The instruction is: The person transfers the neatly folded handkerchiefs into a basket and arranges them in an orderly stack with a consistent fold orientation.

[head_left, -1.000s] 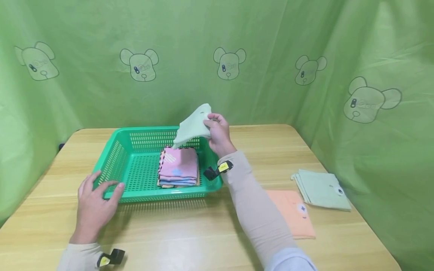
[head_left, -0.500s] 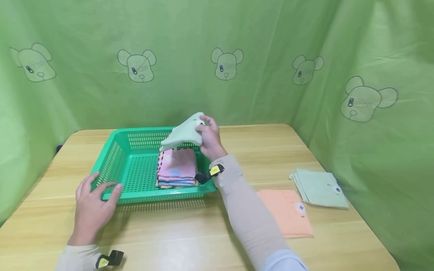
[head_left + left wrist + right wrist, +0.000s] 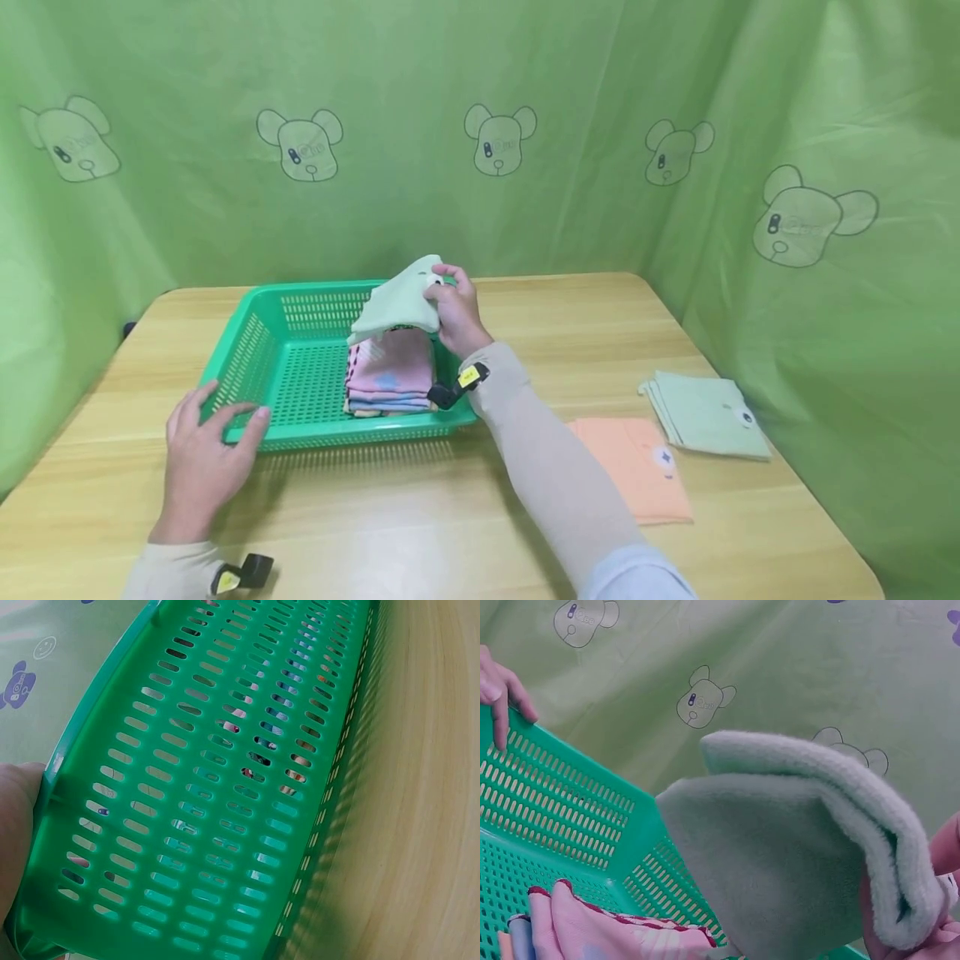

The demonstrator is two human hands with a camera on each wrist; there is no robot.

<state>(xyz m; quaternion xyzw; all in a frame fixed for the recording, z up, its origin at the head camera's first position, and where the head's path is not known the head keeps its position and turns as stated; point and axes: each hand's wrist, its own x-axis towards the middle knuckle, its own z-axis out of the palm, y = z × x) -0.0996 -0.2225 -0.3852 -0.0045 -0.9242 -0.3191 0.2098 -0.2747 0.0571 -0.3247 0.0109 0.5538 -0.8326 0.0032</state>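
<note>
Reaching forward across the basket's near right corner, the right arm, in a beige sleeve [image 3: 562, 471], slants up and to the left from the lower edge of the head view. The right hand [image 3: 460, 317] pinches one side of a pale green towel [image 3: 396, 302] between thumb and fingers, holding it tilted over the back of a folded cloth stack [image 3: 390, 371]; whether its lower edge touches the stack is unclear. The left hand [image 3: 206, 458] grips the near left corner of a green plastic basket [image 3: 352, 431], its fingers hooked over the rim and its thumb set apart from them.

The held towel is folded, with a fuzzy, thick pile and rounded folds visible in the right wrist view. The stack lies inside the basket, toward its right end: a pink cloth with a dark-and-light edging on top, blue and orange layers beneath. The basket is rectangular, with sloping walls pierced by rows of oblong slots.

To the right on the wood-grain tabletop [image 3: 360, 525], a flat, squarish orange towel [image 3: 633, 467] with an eye motif lies beside a second green towel [image 3: 701, 417], also folded. Behind hangs a creased, slightly glossy green curtain [image 3: 412, 67] printed with outlined mouse-like heads.
</note>
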